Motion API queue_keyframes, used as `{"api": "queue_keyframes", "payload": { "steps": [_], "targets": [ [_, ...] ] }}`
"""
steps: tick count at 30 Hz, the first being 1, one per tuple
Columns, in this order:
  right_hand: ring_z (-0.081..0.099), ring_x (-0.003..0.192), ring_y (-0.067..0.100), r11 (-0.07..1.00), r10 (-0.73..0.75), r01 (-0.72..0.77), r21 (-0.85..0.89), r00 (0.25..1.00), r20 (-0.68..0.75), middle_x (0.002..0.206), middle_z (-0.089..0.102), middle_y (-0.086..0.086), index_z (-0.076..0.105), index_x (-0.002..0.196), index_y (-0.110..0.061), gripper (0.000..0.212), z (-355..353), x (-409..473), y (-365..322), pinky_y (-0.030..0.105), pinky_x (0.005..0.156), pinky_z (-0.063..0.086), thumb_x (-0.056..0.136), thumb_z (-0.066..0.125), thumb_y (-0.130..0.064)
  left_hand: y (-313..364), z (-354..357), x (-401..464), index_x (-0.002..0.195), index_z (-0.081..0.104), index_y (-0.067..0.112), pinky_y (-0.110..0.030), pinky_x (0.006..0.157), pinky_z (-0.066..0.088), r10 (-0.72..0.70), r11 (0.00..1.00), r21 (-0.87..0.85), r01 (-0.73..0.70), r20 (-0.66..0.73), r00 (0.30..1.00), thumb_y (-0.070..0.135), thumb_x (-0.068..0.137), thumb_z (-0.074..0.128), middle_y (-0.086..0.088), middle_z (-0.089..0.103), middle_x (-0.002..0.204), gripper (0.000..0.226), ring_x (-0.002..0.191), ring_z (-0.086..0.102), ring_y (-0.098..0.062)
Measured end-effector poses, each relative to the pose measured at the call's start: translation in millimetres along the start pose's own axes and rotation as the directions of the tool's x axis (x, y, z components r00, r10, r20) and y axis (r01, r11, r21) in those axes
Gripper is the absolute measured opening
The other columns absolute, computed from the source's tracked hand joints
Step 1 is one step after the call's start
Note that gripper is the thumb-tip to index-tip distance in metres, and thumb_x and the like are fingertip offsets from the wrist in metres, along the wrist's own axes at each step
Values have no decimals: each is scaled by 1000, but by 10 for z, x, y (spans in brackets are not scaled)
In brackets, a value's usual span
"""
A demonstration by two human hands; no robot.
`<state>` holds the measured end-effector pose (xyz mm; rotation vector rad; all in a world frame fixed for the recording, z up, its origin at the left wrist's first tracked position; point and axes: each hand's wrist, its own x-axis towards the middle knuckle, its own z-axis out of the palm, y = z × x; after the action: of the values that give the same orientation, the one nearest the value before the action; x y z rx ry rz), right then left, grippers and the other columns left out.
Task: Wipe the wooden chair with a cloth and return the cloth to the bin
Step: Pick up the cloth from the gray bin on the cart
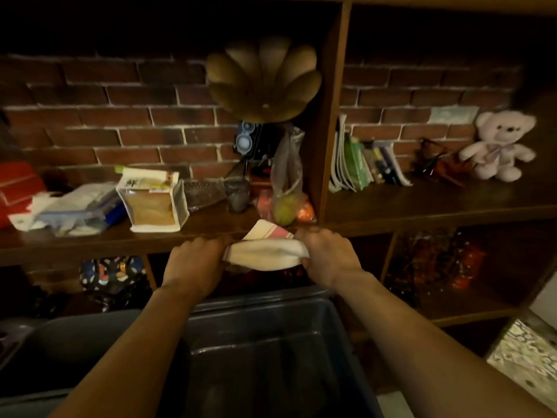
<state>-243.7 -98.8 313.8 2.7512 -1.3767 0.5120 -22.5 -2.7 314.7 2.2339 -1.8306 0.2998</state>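
Observation:
A white cloth point(265, 251) with a pink stripe is stretched between both hands, folded over, at the front edge of the wooden shelf. My left hand point(196, 260) grips its left end and my right hand point(325, 254) grips its right end. Both hands hover above the far rim of a dark grey plastic bin point(316, 321), which stands below me and looks empty inside. No wooden chair shows in this view.
A wooden shelf unit point(422, 206) against a brick wall holds a boxed package point(153, 200), a bag of fruit point(286, 188), books point(355, 158), a white teddy bear point(497, 146) and a gramophone horn point(265, 79). A second bin point(75, 342) stands at left.

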Motion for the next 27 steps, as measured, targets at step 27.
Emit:
{"api": "queue_keyframes", "payload": {
  "steps": [27],
  "targets": [
    [60,107,34,819,538,-562,-118,822,-186,128,57,0,41,133,-37,61,-1132,-2049,1056,46,81,51,83,69,-16,2288,-271,172,109,55,33,-40,74,45,629,734,-180,-655,-183,756,23,87,66,5,67,111,27,102,65,-32]
  ]
}}
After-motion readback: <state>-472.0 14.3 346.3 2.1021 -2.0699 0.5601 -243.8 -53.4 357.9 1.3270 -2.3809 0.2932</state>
